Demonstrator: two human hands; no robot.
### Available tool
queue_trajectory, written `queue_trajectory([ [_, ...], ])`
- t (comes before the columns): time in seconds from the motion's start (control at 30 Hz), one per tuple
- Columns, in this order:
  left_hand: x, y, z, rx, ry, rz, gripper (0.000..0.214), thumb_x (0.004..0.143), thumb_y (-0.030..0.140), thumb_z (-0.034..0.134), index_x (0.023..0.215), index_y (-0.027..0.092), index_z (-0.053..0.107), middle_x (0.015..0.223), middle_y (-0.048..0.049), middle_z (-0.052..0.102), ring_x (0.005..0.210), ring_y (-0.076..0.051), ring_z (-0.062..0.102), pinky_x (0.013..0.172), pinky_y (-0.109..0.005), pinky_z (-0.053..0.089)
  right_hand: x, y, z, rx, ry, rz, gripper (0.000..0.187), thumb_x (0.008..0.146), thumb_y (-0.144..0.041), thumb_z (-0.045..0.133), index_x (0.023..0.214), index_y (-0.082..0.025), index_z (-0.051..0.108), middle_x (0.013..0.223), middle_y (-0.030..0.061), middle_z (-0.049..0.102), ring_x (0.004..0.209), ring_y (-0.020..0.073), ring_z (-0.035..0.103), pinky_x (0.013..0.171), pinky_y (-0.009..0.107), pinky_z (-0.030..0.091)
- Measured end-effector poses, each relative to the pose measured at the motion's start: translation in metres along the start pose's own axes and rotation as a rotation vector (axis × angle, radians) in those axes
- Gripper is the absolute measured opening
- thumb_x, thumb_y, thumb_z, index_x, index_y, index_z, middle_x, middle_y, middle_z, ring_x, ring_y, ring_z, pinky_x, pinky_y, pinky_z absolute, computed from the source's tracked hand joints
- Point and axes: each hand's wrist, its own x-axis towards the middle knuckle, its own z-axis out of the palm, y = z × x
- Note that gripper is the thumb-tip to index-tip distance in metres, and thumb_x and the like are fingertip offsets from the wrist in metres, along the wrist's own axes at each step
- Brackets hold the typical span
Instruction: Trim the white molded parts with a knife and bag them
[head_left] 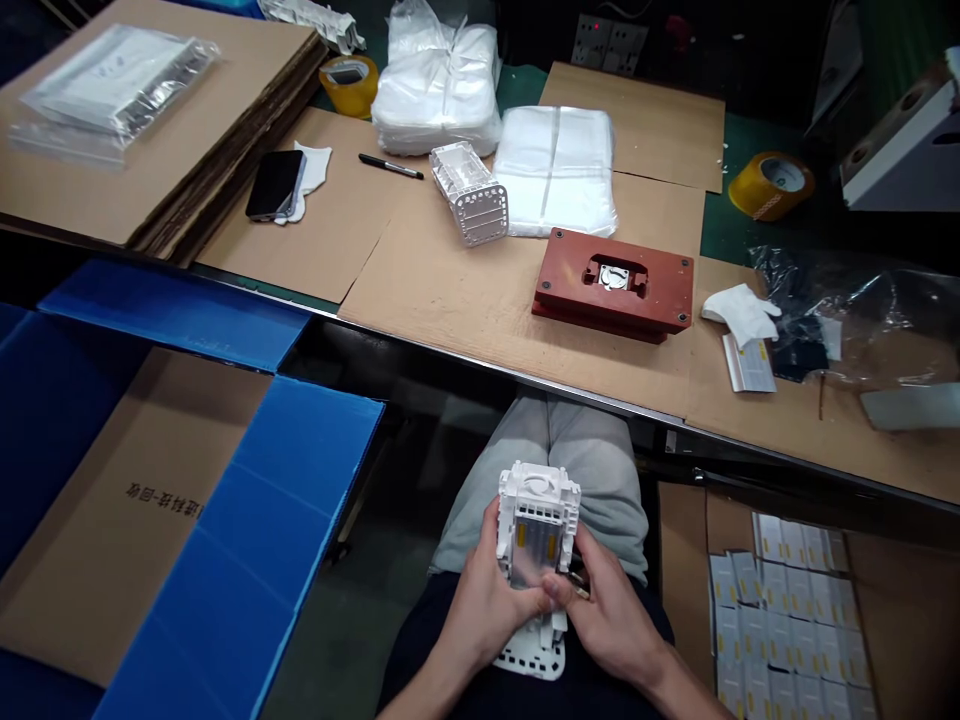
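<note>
A white plastic housing (pixel 538 485) is held over my lap, its slotted end plate toward my body. A shiny metal plate (pixel 534 548) with two yellow marks lies in its middle. My left hand (pixel 486 600) wraps the housing's left side, with its thumb across the lower edge of the plate. My right hand (pixel 609 605) grips the right side, and its thumb meets the left one on the plate. The fingers beneath the housing are hidden. Beyond, on the table, sits a red-brown fixture block (pixel 562 262) with a small metal part (pixel 613 277) in its recess.
Another white housing (pixel 480 212) stands near bagged white stacks (pixel 442 90). A phone (pixel 275 185), a pen (pixel 391 166) and yellow tape rolls (pixel 769 187) lie about. At left is a blue box (pixel 315 440); at lower right, several metal plates (pixel 787 590) lie in rows.
</note>
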Motion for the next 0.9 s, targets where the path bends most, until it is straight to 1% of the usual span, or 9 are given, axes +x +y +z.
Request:
queue_trajectory([
  [0.13, 0.003, -0.003, -0.002, -0.025, 0.001, -0.001, 0.101, 0.066, 0.018, 0.086, 0.149, 0.026, 0.028, 0.141, -0.009, 0.06, 0.128, -0.029, 0.056, 0.104, -0.034, 0.044, 0.005, 0.004, 0.003, -0.01, 0.026, -0.022, 0.051, 0.098, -0.038, 0.06, 0.146, -0.023, 0.049, 0.145, 0.0132, 0.059, 0.133, 0.0326, 0.056, 0.109, 0.044, 0.047],
  [0.27, 0.004, -0.005, -0.001, -0.091, 0.003, 0.022, 0.097, 0.066, 0.016, 0.086, 0.146, 0.027, 0.031, 0.138, -0.0072, 0.061, 0.125, -0.028, 0.059, 0.103, -0.036, 0.045, 0.011, 0.004, -0.002, 0.09, -0.027, 0.013, 0.051, 0.096, -0.038, 0.064, 0.144, -0.024, 0.052, 0.147, 0.0116, 0.059, 0.134, 0.0309, 0.056, 0.112, 0.044, 0.046],
  [0.33, 0.003, -0.005, 0.0, -0.105, 0.0, 0.018, 0.087, 0.067, 0.016, 0.084, 0.14, 0.026, 0.038, 0.132, -0.0074, 0.064, 0.119, -0.028, 0.062, 0.099, -0.036, 0.048, 0.011, 0.001, -0.006, 0.141, -0.054, 0.053, 0.051, 0.094, -0.038, 0.067, 0.142, -0.025, 0.055, 0.147, 0.0101, 0.059, 0.137, 0.0305, 0.054, 0.114, 0.043, 0.044],
  [0.4, 0.0, -0.003, 0.0, -0.086, -0.013, 0.016, 0.073, 0.068, 0.018, 0.084, 0.131, 0.023, 0.046, 0.122, -0.0077, 0.067, 0.111, -0.029, 0.065, 0.093, -0.037, 0.051, 0.009, -0.001, -0.007, 0.161, -0.048, 0.072, 0.052, 0.093, -0.038, 0.069, 0.142, -0.025, 0.056, 0.147, 0.0097, 0.059, 0.137, 0.0308, 0.053, 0.115, 0.044, 0.043],
  [0.5, -0.003, 0.001, 0.0, -0.056, -0.022, 0.027, 0.062, 0.068, 0.02, 0.084, 0.122, 0.021, 0.053, 0.116, -0.0071, 0.07, 0.108, -0.029, 0.066, 0.09, -0.036, 0.051, 0.002, 0.0, -0.005, 0.094, 0.001, 0.026, 0.053, 0.093, -0.04, 0.068, 0.142, -0.024, 0.057, 0.146, 0.0104, 0.059, 0.137, 0.0319, 0.053, 0.116, 0.044, 0.041],
  [0.6, -0.001, 0.001, -0.001, -0.061, -0.019, 0.028, 0.061, 0.064, 0.017, 0.084, 0.118, 0.02, 0.056, 0.11, -0.0061, 0.071, 0.104, -0.03, 0.066, 0.086, -0.035, 0.05, -0.003, 0.004, 0.0, -0.018, 0.051, -0.027, 0.05, 0.095, -0.041, 0.064, 0.141, -0.023, 0.057, 0.144, 0.0117, 0.061, 0.131, 0.0324, 0.057, 0.11, 0.041, 0.047],
  [0.7, 0.005, -0.004, -0.002, -0.069, -0.011, 0.015, 0.064, 0.059, 0.012, 0.085, 0.117, 0.019, 0.058, 0.103, -0.0058, 0.072, 0.099, -0.031, 0.066, 0.083, -0.035, 0.05, 0.0, 0.007, 0.004, -0.06, 0.057, -0.035, 0.046, 0.096, -0.041, 0.062, 0.138, -0.022, 0.059, 0.139, 0.0127, 0.064, 0.126, 0.0332, 0.061, 0.104, 0.041, 0.052],
  [0.8, 0.011, -0.008, -0.004, -0.093, -0.015, 0.018, 0.066, 0.06, 0.013, 0.085, 0.119, 0.018, 0.057, 0.107, -0.0066, 0.071, 0.103, -0.031, 0.065, 0.086, -0.036, 0.05, 0.007, 0.008, 0.004, -0.013, 0.043, -0.017, 0.047, 0.095, -0.04, 0.063, 0.138, -0.022, 0.06, 0.138, 0.0117, 0.065, 0.129, 0.0338, 0.059, 0.106, 0.042, 0.051],
  [0.9, 0.011, -0.009, -0.007, -0.127, -0.029, 0.03, 0.068, 0.061, 0.014, 0.085, 0.122, 0.019, 0.055, 0.111, -0.007, 0.071, 0.105, -0.031, 0.065, 0.088, -0.036, 0.051, 0.014, 0.003, 0.0, 0.049, -0.003, 0.01, 0.05, 0.093, -0.035, 0.066, 0.141, -0.024, 0.058, 0.144, 0.0094, 0.062, 0.134, 0.0315, 0.055, 0.113, 0.042, 0.045],
])
